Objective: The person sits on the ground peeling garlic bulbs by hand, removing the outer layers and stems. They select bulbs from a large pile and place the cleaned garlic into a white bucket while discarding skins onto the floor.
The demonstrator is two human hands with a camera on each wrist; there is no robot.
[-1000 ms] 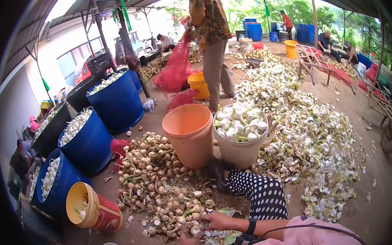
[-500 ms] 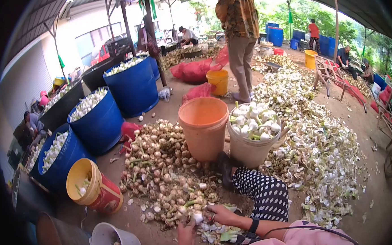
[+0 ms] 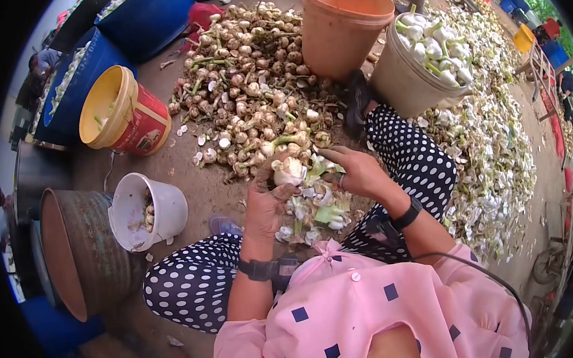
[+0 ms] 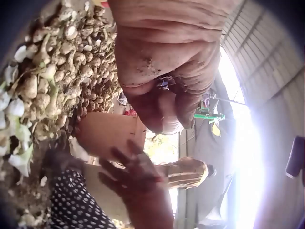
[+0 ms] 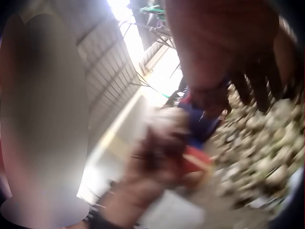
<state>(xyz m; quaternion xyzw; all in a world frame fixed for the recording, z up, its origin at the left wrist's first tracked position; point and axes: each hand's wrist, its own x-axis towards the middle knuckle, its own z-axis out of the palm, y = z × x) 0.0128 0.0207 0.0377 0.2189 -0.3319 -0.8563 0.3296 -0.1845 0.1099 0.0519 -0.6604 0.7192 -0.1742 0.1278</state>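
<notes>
My left hand (image 3: 265, 203) grips a white peeled garlic bulb (image 3: 289, 172) between thumb and fingers; the bulb also shows past the fingertips in the left wrist view, where the palm (image 4: 162, 62) has dirt on it. To the right, my right hand (image 3: 363, 174) is apart from the bulb, and the left wrist view shows it blurred with fingers spread and nothing held. Under the hands lie garlic peels and leaf scraps (image 3: 331, 215). Just beyond them spreads a heap of unpeeled garlic bulbs (image 3: 248, 89).
An orange bucket (image 3: 340, 41) and a pale bucket (image 3: 394, 67) of white garlic stand past the heap. At left are a yellow-red bucket (image 3: 149, 125), a white bucket (image 3: 170, 209), a rusty drum (image 3: 100, 249) and blue tubs (image 3: 149, 23). Peels (image 3: 489, 166) cover the ground at right.
The head view has tilted down toward the lap. My right hand has drawn away from the garlic bulb to the right, while the left hand keeps hold of it.
</notes>
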